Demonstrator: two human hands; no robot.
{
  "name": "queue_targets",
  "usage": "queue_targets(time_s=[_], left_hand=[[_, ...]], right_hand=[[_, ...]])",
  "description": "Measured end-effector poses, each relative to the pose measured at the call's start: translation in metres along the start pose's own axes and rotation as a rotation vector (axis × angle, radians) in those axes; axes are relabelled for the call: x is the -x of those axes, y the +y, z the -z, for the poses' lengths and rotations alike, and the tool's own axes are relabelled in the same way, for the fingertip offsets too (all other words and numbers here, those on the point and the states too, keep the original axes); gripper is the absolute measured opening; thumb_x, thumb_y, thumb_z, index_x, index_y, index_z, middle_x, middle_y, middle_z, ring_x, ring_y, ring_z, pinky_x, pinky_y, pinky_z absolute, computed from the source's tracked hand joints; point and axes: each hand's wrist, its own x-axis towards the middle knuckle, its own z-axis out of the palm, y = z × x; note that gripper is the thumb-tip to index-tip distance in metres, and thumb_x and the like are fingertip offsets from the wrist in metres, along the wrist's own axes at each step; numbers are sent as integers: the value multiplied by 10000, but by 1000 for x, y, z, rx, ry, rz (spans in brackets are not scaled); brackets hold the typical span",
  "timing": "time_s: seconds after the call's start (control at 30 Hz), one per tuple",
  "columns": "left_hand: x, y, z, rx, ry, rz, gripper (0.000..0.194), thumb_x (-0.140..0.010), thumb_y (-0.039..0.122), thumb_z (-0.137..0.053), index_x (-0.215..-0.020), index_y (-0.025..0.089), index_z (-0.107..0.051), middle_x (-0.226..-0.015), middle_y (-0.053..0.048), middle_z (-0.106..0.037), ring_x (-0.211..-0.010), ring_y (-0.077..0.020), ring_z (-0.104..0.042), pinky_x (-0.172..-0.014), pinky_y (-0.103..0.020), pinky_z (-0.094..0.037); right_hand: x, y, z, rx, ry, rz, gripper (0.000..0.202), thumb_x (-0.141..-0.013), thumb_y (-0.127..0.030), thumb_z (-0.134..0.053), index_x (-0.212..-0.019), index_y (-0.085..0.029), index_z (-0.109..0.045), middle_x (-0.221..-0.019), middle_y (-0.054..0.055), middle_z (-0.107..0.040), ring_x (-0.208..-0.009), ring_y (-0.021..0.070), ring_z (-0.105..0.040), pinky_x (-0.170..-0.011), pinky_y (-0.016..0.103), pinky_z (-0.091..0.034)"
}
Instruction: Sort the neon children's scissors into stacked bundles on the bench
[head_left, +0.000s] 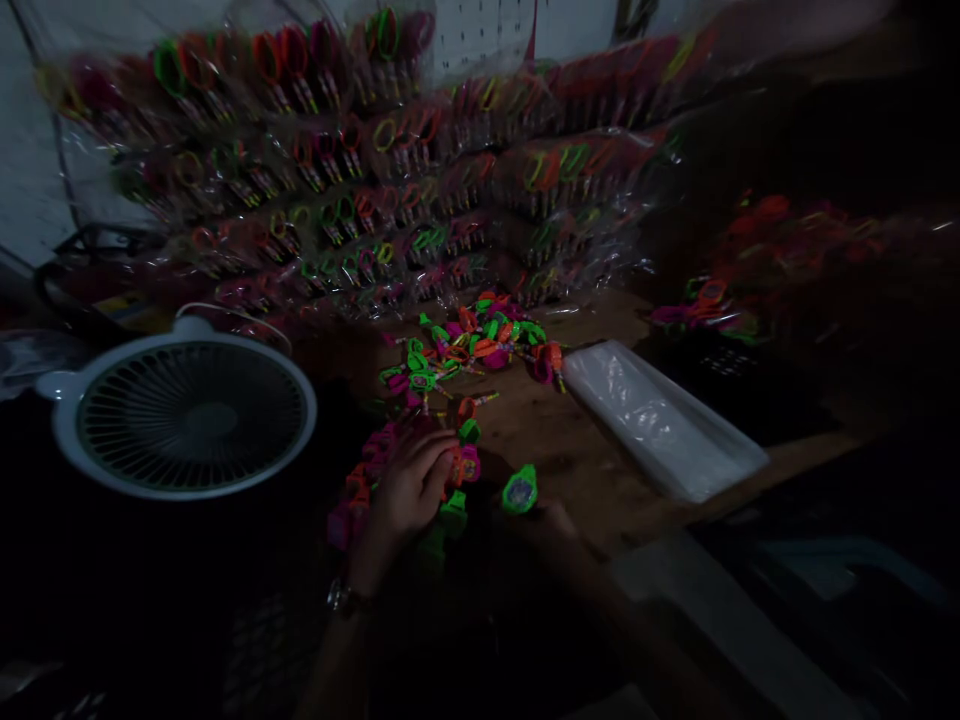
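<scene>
Left hand grips a bunch of small neon plastic scissors near the wooden worktop's front edge; right hand pinches one green pair.

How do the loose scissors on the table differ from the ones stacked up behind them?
The loose scissors lie scattered in a jumbled pile on the wooden table, unwrapped; the stacked scissors sit in clear plastic packs, lined up in rows. The loose pile is small, near the left hand; the packed stack spreads wide across the back. Both share neon green, pink and orange handles.
</scene>
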Motion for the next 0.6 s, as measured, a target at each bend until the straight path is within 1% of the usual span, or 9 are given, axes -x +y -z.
queue_targets(time_s=[0.07,0.17,0.27,0.33,0.4,0.47,0.53,0.6], left_hand=[[0,1,1,-12,-4,0,250,-923,228,-422,-1097,219,-602,-1166,-19,-621,-1131,-171,-519,-1042,-398,-350],[1,1,0,-9,-11,20,256,-925,234,-419,-1102,217,-602,-1167,-23,-619,-1138,-171,-515,-1036,-388,-361],[1,-1,-1,4,-12,31,255,-925,231,-421,-1101,207,-603,-1165,-29,-618,-1133,-168,-515,-1025,-367,-372],[1,-1,0,18,20,23,248,-924,224,-423,-1091,201,-605,-1145,-31,-626,-1111,-160,-525,-1004,-347,-389],[2,1,3,5,56,9,251,-923,216,-419,-1095,200,-601,-1127,-31,-631,-1093,-154,-532,-982,-334,-405],[5,5,8,-58,59,-17,251,-915,228,-437,-1109,207,-596,-1126,-28,-631,-1097,-162,-528,-998,-351,-394],[11,12,13,-149,11,-32,289,-892,303,-493,-1156,217,-573,-1200,-32,-597,-1172,-196,-480,-1044,-397,-354],[19,18,14,-222,-78,-4,439,-850,430,-544,-1244,239,-515,-1336,-30,-499,-1283,-245,-367,-1079,-446,-312]], right_hand=[[5,10,-20,-47,4,-4,315,-637,-370,-723,-816,-113,-687,-754,54,-678,-701,201,-605,-635,273,-475],[-1,14,-35,-30,-19,106,254,-673,-331,-691,-819,-123,-681,-801,51,-687,-768,216,-611,-644,263,-471],[-9,15,-37,29,-37,200,211,-724,-311,-637,-820,-126,-672,-809,44,-691,-759,207,-614,-656,256,-467],[-12,16,-35,82,-51,254,203,-756,-310,-611,-821,-127,-672,-807,43,-693,-755,200,-616,-666,251,-465],[-12,17,-35,138,-63,329,190,-776,-306,-596,-794,-131,-668,-783,36,-691,-739,188,-613,-660,238,-458],[-12,18,-35,198,-76,384,179,-783,-294,-587,-752,-132,-657,-747,28,-685,-700,171,-605,-636,223,-441],[-13,20,-36,240,-93,386,190,-791,-287,-570,-726,-127,-649,-724,29,-680,-662,160,-596,-601,212,-420],[-14,20,-37,287,-124,370,198,-795,-270,-548,-714,-119,-647,-708,38,-678,-632,157,-592,-565,206,-396]])
